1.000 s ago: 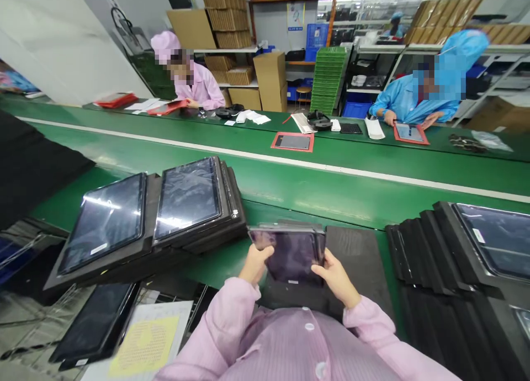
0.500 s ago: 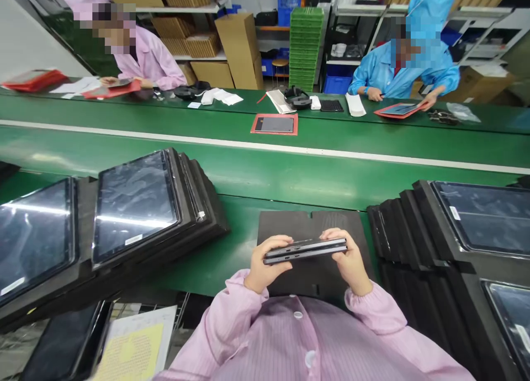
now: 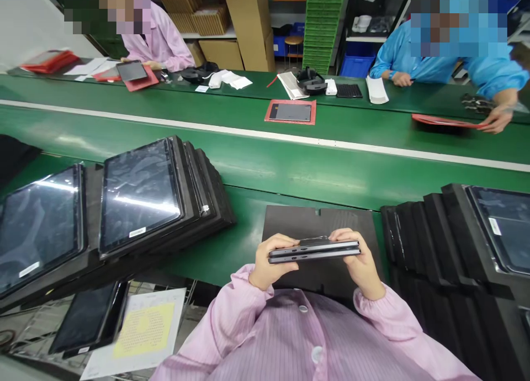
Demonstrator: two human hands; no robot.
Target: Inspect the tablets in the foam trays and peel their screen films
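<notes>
Two slim grey tablets, one on top of the other with their port edges towards me, are held level above a black foam pad. My left hand grips the left end of the pair, thumb below and fingers above. At the opposite end my right hand is closed round both, fingers over the top. Clear film shows along the upper tablet's far edge. The screens are hidden from this angle. Beneath the tablets, the foam pad lies flat on the green bench.
Foam trays with film-covered tablets are stacked on my left; more foam trays stand on my right. A sheet with a yellow note lies low left. Across the green belt, a red-bordered tablet lies near two co-workers.
The view has tilted down and shifted left. Both hands keep hold of the tablet pair. The co-worker in blue has moved a red-edged flat item forward, onto the belt.
</notes>
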